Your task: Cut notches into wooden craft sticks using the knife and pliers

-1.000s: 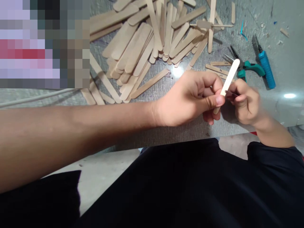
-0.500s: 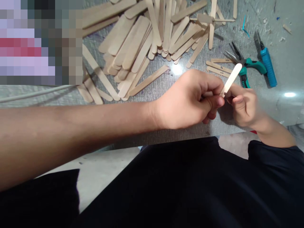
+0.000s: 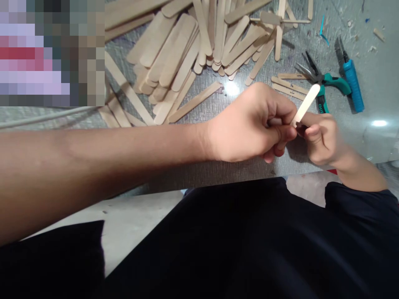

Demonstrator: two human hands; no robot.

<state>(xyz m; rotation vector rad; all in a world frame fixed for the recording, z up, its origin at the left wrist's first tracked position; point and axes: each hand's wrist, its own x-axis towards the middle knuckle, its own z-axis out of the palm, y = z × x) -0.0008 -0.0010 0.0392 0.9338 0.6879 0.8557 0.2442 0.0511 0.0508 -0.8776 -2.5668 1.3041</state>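
A pale wooden craft stick (image 3: 307,104) slants up and to the right, its rounded end free. My left hand (image 3: 249,124) pinches its lower part between thumb and fingers. Close beside it, my right hand (image 3: 322,137) is curled, with its index finger reaching to the stick near the pinch and its thumb bent. A small dark patch shows between the right fingers; whether it is a shadow or a held thing I cannot make out. Just beyond the hands lie long-nose pliers (image 3: 335,83) with teal handles and several marked craft sticks (image 3: 289,87).
A large loose pile of craft sticks (image 3: 177,54) covers the table's far left and middle. Crossed sticks joined together (image 3: 271,18) stand at its right. A blue-handled craft knife (image 3: 353,85) lies beyond the pliers. A white cable (image 3: 46,118) runs at left.
The view has shifted slightly. Both hands keep nearly the same hold and place around the stick; a dark patch between the right fingers shows more now.
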